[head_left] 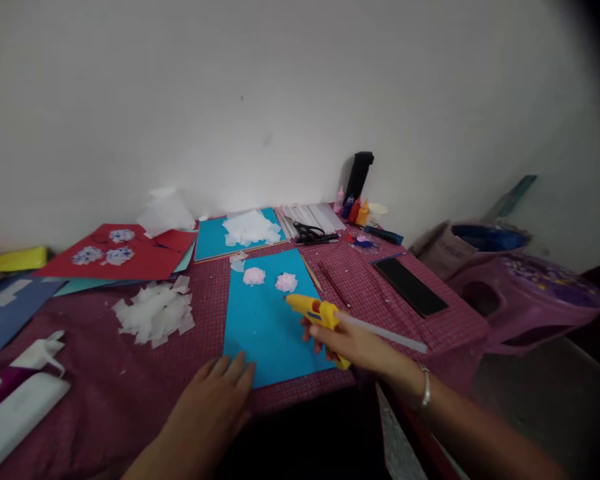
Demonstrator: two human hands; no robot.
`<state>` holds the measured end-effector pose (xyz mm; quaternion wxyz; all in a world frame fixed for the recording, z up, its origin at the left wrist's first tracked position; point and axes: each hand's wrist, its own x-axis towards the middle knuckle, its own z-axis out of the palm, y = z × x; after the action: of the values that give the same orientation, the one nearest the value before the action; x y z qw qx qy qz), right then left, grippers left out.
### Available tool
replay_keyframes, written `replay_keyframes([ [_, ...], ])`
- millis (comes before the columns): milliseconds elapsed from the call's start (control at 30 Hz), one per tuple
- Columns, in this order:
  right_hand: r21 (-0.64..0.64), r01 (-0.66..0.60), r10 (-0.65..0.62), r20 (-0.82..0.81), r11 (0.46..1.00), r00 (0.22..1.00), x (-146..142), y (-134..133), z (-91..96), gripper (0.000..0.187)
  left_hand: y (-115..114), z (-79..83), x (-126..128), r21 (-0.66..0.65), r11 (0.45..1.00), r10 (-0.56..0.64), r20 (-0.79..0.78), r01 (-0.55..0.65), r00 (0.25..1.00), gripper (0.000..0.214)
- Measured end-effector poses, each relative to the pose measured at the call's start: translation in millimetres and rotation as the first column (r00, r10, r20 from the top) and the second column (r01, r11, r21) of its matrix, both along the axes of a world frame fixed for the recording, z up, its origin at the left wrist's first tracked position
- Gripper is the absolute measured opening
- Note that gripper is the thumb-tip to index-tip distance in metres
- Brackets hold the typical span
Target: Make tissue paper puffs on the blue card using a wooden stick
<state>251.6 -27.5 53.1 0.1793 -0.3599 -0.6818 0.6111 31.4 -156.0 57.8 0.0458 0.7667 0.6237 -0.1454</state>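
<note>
My right hand (337, 340) is wrapped round a yellow hot glue gun (314, 310), with a long whitish glue stick (385, 330) sticking out of its back. The gun's nozzle points left, above a blue sheet (265, 333). Two round pale pink paper puffs, a left puff (254, 276) and a right puff (286, 282), sit near the sheet's far edge. My left hand (220, 393) lies flat with fingers stretched out over the sheet's near left corner. Left of the sheet is a pile of white paper squares (157, 312).
A red sheet (150, 263) with several blue-white puffs lies back left. Behind are white paper pieces (253, 228), black scissors (310, 231) and paint bottles (355, 209). A dark phone-like slab (410, 287) lies right. Pink baskets (510, 313) stand beyond the table. A purple-and-white tool (20, 393) is near left.
</note>
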Motion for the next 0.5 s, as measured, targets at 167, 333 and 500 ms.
replay_keyframes([
  [167,0.151,-0.053,0.031,0.148,0.987,0.988,4,-6,-5.7,0.011,30,-42.4,3,-0.057,0.975,-0.209,0.096,0.215,0.973,0.048],
  [333,0.304,-0.048,-0.029,0.244,0.951,0.969,-24,-6,2.6,0.009,35,-65.7,2,0.171,0.920,-0.365,0.048,0.352,0.930,0.024],
  [500,0.339,-0.129,0.006,0.339,0.932,0.941,-40,2,11.1,0.024,36,-82.0,18,0.435,0.859,-0.338,0.081,0.272,0.938,0.020],
])
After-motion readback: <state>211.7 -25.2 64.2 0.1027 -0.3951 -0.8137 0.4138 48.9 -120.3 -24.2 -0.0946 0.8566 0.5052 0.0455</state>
